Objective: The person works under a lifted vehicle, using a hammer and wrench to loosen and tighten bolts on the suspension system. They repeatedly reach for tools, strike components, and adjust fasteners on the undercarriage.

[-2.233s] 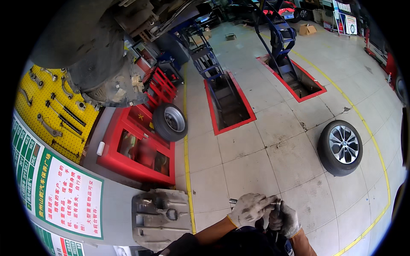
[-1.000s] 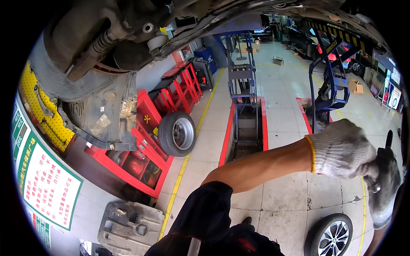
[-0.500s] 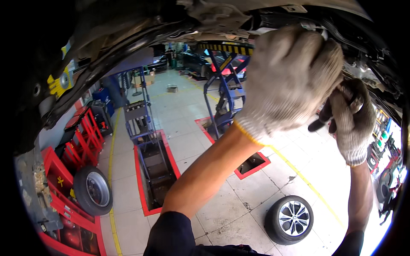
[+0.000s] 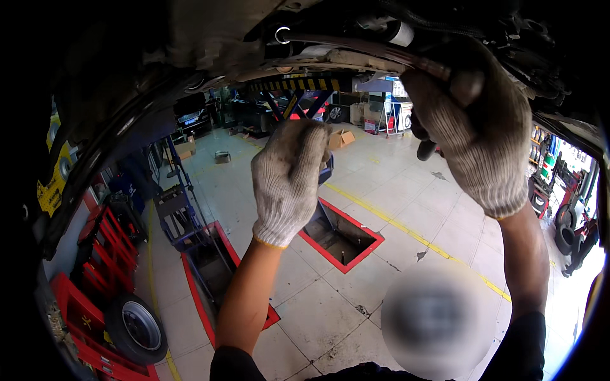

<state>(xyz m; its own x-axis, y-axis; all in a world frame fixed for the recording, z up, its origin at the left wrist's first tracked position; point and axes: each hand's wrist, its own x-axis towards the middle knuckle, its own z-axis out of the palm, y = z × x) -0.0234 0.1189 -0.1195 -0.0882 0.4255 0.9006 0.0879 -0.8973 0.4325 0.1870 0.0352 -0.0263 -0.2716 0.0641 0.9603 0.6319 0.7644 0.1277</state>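
Observation:
Both my hands wear off-white knit gloves and are raised beneath the dark underside of a car [image 4: 216, 32]. My right hand [image 4: 476, 120], at the upper right, is closed round a long, slim metal wrench [image 4: 356, 44]. The wrench stretches leftward along the underside to a bright ring-shaped end. Dark fingertips show below the palm. My left hand [image 4: 289, 178] hangs lower, in the middle, apart from the car and the wrench. Its fingers are curled closed with the back of the hand toward me, so anything inside is hidden.
A wheel [image 4: 435, 317], heavily blurred, lies on the tiled floor below. Red-framed floor pits [image 4: 343, 241] hold blue lift parts. Another wheel [image 4: 136, 330] leans by a red rack [image 4: 76, 311] at left. A cardboard box [image 4: 342, 138] stands farther back.
My left hand has come down and leftward, away from my right hand. My right hand has moved up, and the long wrench now shows in it. The view has shifted.

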